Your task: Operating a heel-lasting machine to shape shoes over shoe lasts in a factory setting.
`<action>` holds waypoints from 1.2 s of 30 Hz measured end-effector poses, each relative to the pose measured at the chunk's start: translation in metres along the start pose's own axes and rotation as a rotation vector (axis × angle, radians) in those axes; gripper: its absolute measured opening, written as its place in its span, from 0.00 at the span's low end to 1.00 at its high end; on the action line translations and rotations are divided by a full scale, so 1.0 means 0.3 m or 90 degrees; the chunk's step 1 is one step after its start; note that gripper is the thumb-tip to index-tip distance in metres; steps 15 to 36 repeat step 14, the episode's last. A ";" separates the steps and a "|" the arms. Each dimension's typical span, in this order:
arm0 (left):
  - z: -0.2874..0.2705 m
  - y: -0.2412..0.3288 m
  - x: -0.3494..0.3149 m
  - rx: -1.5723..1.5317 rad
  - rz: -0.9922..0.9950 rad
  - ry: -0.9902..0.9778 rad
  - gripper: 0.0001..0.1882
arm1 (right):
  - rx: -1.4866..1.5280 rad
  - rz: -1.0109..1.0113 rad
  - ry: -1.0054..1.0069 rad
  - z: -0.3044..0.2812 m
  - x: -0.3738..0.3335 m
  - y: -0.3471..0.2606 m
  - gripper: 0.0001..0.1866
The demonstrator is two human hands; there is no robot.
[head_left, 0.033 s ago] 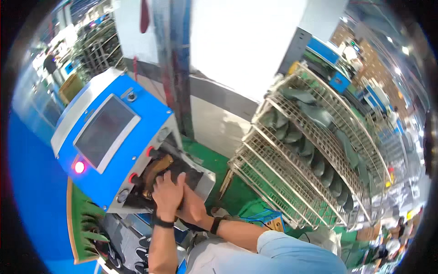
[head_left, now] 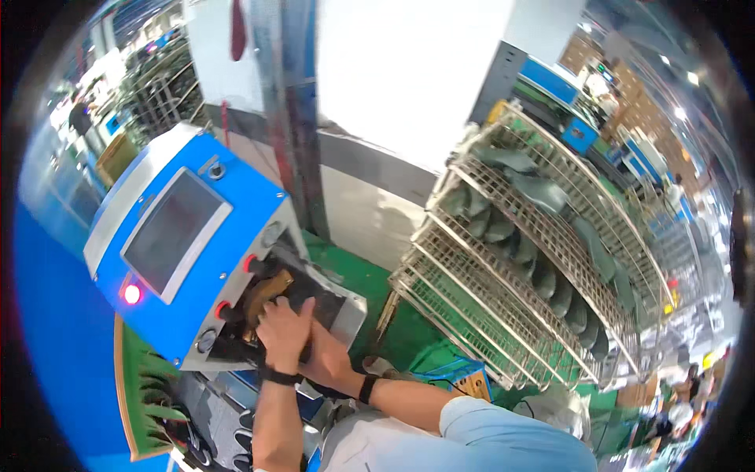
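My left hand point(head_left: 283, 333) is at the work opening of a blue machine point(head_left: 248, 224). Its fingers bend down close to a brown, brass-like curved part point(head_left: 266, 295), and its thumb sticks up to one side. What lies under the fingers is hidden. My right hand point(head_left: 322, 354) crosses in beside and partly behind the left, so its fingers do not show. Around both hands the opening has a dark, flat surface point(head_left: 324, 300). Red buttons point(head_left: 225, 311) sit along the machine's lower edge, below a dark screen point(head_left: 174, 234) and a lit red lamp point(head_left: 131, 294).
To the right stands a wire rack point(head_left: 503, 291) holding several dark green shoe-shaped pieces point(head_left: 543, 191). At lower left are a green bristled board point(head_left: 141, 385) and dark shoes point(head_left: 242, 439). A small blue box point(head_left: 470, 374) rests on the green floor.
The whole view has shifted slightly, with the machine and rack a little further left. My hands stay at the same place on the machine.
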State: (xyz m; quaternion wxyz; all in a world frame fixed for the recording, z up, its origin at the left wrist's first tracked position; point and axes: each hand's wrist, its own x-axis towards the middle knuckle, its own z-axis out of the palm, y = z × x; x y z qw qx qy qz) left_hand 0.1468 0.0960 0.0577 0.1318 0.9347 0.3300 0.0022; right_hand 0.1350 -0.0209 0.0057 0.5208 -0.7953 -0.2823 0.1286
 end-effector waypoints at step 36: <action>0.038 -0.080 -0.431 -0.119 -0.021 0.079 0.22 | -0.071 -0.193 -0.105 0.022 -0.226 0.132 0.49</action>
